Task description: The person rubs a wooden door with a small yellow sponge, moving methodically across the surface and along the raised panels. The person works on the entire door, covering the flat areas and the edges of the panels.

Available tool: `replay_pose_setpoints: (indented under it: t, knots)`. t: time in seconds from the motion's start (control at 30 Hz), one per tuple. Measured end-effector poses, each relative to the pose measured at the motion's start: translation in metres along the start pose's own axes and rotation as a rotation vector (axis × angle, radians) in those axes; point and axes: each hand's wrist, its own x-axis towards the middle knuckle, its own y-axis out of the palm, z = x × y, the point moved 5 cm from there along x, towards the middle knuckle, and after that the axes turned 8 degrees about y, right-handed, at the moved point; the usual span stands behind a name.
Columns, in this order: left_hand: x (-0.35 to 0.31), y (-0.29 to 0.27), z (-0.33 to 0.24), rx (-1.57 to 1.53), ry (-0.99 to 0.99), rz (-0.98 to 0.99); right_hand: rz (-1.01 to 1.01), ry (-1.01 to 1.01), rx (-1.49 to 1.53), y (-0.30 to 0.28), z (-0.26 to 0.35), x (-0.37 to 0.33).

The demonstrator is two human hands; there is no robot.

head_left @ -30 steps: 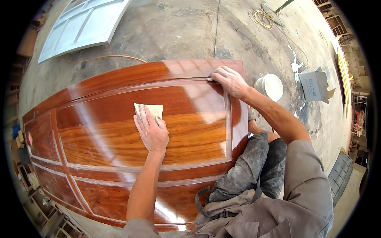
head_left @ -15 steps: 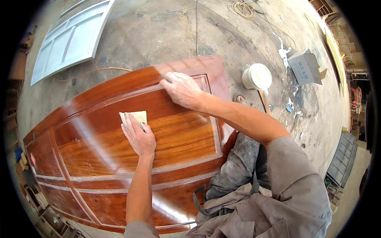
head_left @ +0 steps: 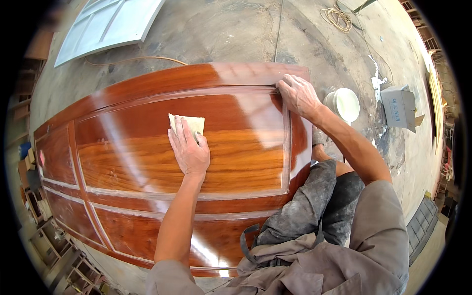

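Note:
A large glossy red-brown wooden door [head_left: 147,110] with raised mouldings lies flat before me. My left hand [head_left: 189,150] rests on its upper panel, with a pale yellow folded cloth-like pad [head_left: 196,123] held under its fingers against the wood. Toward the door's far right corner, my right hand [head_left: 299,97] is closed, its fingertips bent down at the moulding [head_left: 265,90] along the panel's edge. Whatever those fingers may pinch is hidden. White dust covers both hands.
A white bucket [head_left: 347,105] and an open cardboard box [head_left: 398,108] stand on the stained concrete floor to the right. Coiled hose [head_left: 337,20] lies farther off. At the far left is a pale blue-white panelled door [head_left: 110,27]. My knee [head_left: 305,191] is close to the door's right edge.
My right hand has slid right along the moulding to the door's corner. My left hand and pad stay at about the same spot on the panel. The whole view has shifted.

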Motion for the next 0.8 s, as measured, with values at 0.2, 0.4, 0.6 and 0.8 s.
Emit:
replay_pose_setpoints:
  t: [0.2,0.4,0.6,0.8]
  knots:
    - [0.0,-0.007,0.002,-0.002,-0.022,0.019,0.028,-0.025,0.106,0.014,0.014,0.011]
    - [-0.005,0.003,-0.002,-0.052,-0.014,0.021,-0.231,0.14,0.252,0.025,0.08,0.047]
    - [-0.002,-0.004,-0.005,-0.161,-0.047,0.0,-0.517,1.092,0.394,0.026,-0.01,-0.114]
    - [-0.006,-0.018,-0.011,-0.426,-0.143,-0.128,-0.267,1.451,0.74,0.037,0.002,-0.13]
